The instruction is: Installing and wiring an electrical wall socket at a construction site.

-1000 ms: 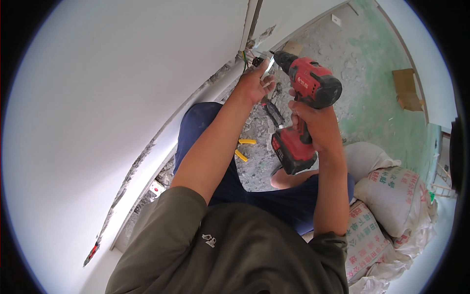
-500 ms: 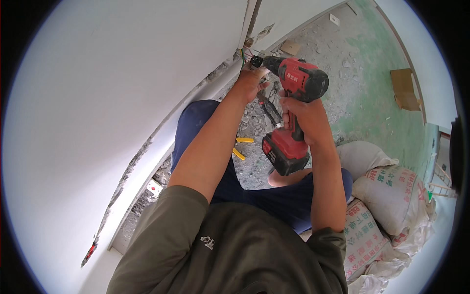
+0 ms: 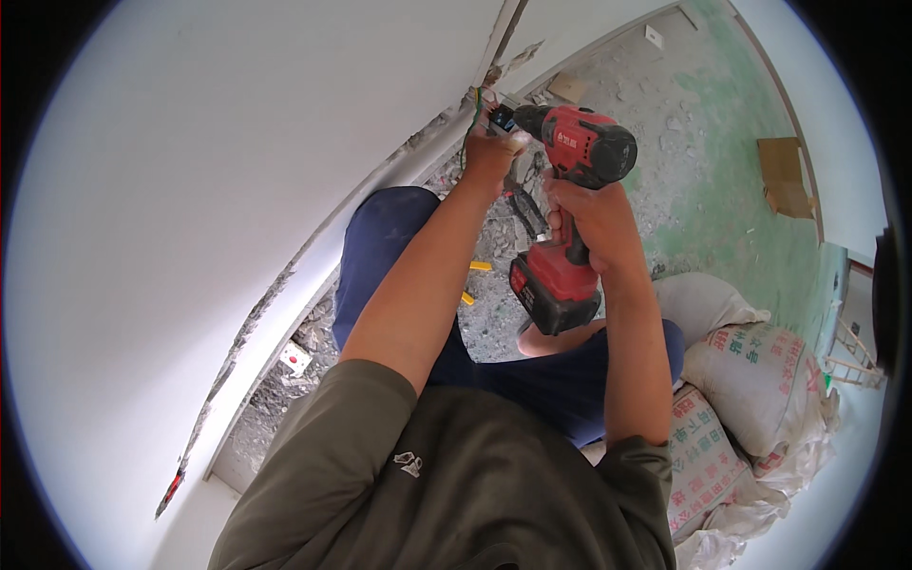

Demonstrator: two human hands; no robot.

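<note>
My right hand (image 3: 591,217) is wrapped round the grip of a red and black cordless drill (image 3: 572,139). The drill points left toward the wall, its battery hanging below my fist. At the chuck's tip sits a small black block (image 3: 502,118), and my left hand (image 3: 491,158) is closed about it from below; its fingertips are partly hidden. Several thin coloured wires (image 3: 477,99) come out at the wall's foot beside the block. Pliers (image 3: 522,209) with dark handles lie on the floor between my hands.
Two yellow pieces (image 3: 480,267) lie on the rubble-strewn floor. At the left, a chased groove (image 3: 249,331) runs along the wall, and a white plate (image 3: 295,358) lies beneath it. Full white sacks (image 3: 750,380) are piled at my right. An open cardboard box (image 3: 785,176) stands farther off.
My left hand and forearm have shifted slightly right, covering more of the yellow pieces. The black block has tilted a little and the wires have moved. The drill has hardly moved.
</note>
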